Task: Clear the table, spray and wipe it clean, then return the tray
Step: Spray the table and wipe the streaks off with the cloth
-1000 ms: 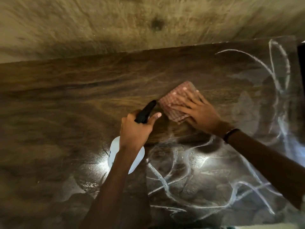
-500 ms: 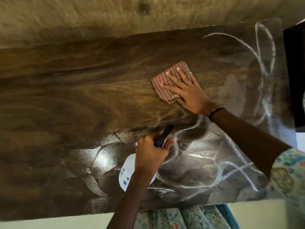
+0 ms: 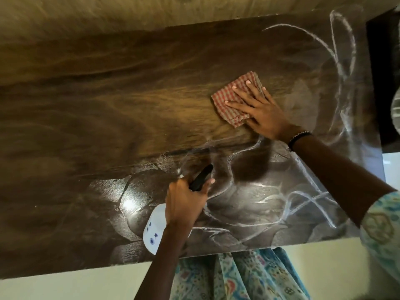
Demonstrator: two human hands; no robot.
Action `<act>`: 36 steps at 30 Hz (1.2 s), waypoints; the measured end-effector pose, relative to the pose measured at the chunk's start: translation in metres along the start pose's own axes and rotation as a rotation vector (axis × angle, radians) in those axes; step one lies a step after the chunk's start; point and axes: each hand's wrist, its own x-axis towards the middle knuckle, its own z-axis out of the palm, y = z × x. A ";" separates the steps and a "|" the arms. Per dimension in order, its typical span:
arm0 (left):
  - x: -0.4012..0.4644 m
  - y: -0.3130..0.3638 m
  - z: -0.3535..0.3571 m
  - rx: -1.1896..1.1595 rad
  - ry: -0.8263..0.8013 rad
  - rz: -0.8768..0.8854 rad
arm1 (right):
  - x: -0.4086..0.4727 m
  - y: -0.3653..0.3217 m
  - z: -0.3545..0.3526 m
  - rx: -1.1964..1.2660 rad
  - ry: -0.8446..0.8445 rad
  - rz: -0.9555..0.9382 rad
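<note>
The dark wooden table [image 3: 108, 126] fills the view, with wet streaks and foam lines across its right and near parts. My right hand [image 3: 259, 109] presses flat, fingers spread, on a folded red-and-white checked cloth [image 3: 225, 102] at the table's right middle. My left hand [image 3: 186, 202] grips the black trigger head of a white spray bottle [image 3: 154, 228] over the table's near edge. The nozzle points away from me toward the wet patch. No tray is in view.
A tan wall [image 3: 129, 14] runs behind the table's far edge. A dark object [image 3: 387, 83] stands at the right end of the table. Pale floor [image 3: 65, 286] and my patterned clothing [image 3: 238, 278] lie below the near edge.
My left hand with the spray bottle has drawn back from beside the cloth toward the near edge. My right hand has kept pressing the cloth on the table's right middle.
</note>
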 end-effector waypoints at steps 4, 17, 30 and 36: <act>-0.007 -0.014 -0.010 -0.105 0.032 -0.034 | -0.003 -0.045 0.015 0.050 0.020 0.154; -0.025 -0.042 -0.033 -0.319 0.078 -0.067 | -0.101 -0.139 0.060 -0.121 0.035 -0.180; -0.030 -0.049 -0.034 -0.282 0.095 -0.038 | -0.017 -0.150 0.053 -0.012 0.092 0.192; -0.038 -0.053 -0.034 -0.206 0.097 -0.032 | -0.113 -0.136 0.062 -0.068 0.006 -0.057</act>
